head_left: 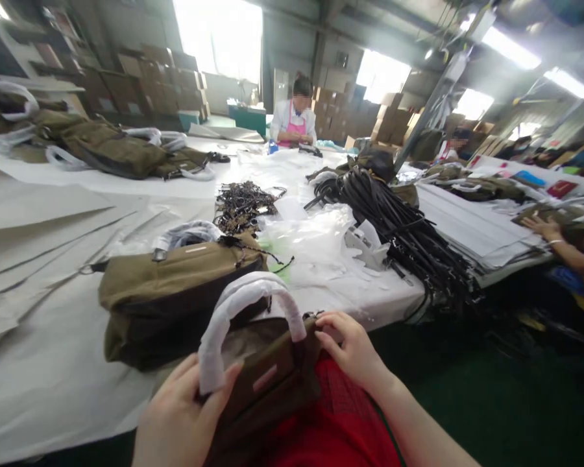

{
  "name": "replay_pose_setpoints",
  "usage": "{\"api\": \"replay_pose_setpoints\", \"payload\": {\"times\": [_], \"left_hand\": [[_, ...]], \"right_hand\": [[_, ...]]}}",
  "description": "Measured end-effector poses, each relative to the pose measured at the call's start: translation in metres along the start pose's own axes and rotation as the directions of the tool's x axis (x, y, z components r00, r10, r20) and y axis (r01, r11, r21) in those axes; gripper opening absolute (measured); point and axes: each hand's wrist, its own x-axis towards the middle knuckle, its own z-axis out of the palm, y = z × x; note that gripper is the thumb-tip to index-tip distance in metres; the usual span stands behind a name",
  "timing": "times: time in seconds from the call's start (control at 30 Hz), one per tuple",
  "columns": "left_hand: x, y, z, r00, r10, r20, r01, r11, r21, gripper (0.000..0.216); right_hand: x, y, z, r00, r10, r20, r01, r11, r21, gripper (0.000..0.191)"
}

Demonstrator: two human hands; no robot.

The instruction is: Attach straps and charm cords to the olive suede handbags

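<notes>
An olive-brown handbag (267,379) with white-wrapped handles rests against my body at the table's near edge. My left hand (189,402) is closed on the bag at the base of one wrapped handle (211,344). At the bag's upper right corner, my right hand (348,340) pinches the edge near a small dark fitting. A second olive and black bag (175,295) lies just behind it on the table, with a thin dark cord (272,256) trailing from its top.
A heap of small dark cords with metal parts (243,204) lies mid-table. Beside it are crumpled clear plastic (316,237) and a large bundle of black straps (389,220). More bags (121,146) lie at far left. Co-workers stand across and at right, one arm (564,250) reaching in.
</notes>
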Motion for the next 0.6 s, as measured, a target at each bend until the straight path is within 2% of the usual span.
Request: {"api": "replay_pose_setpoints", "payload": {"times": [0.07,0.1,0.17,0.23,0.27,0.33,0.47,0.53,0.6], "left_hand": [[0.001,-0.003,0.001,0.999,-0.004,0.042,0.002,0.999,0.043,0.036],[0.003,-0.006,0.005,0.995,-0.028,0.099,0.020,0.996,0.082,0.036],[0.010,-0.013,0.016,0.961,-0.134,0.243,0.083,0.974,0.209,0.036],[0.016,-0.021,0.031,0.912,-0.266,0.311,0.146,0.922,0.359,0.039],[0.017,-0.026,0.038,0.902,-0.299,0.312,0.159,0.901,0.404,0.041],[0.017,-0.035,0.048,0.915,-0.290,0.279,0.158,0.897,0.412,0.043],[0.009,-0.050,0.053,0.967,-0.172,0.185,0.121,0.958,0.259,0.037],[0.005,-0.056,0.055,0.983,-0.122,0.134,0.097,0.978,0.182,0.033],[0.002,-0.063,0.058,0.990,-0.087,0.112,0.074,0.991,0.113,0.030]], "right_hand": [[0.007,0.004,0.003,1.000,0.001,0.011,-0.001,1.000,-0.002,0.010],[0.010,0.005,0.004,1.000,0.004,0.028,-0.004,1.000,-0.007,0.009],[0.019,0.006,0.007,0.998,0.017,0.060,-0.016,1.000,-0.007,0.010],[0.031,0.004,0.009,0.999,0.011,0.039,-0.011,1.000,0.004,0.013],[0.040,0.001,0.010,1.000,-0.007,0.012,0.007,1.000,0.008,0.014],[0.063,-0.005,0.009,0.996,-0.080,-0.049,0.080,0.997,0.002,0.016],[0.141,-0.023,0.014,0.970,-0.233,-0.071,0.229,0.971,-0.063,0.021],[0.191,-0.030,0.026,0.976,-0.216,-0.012,0.214,0.970,-0.118,0.024],[0.241,-0.033,0.045,0.988,-0.139,0.064,0.148,0.974,-0.170,0.024]]}}
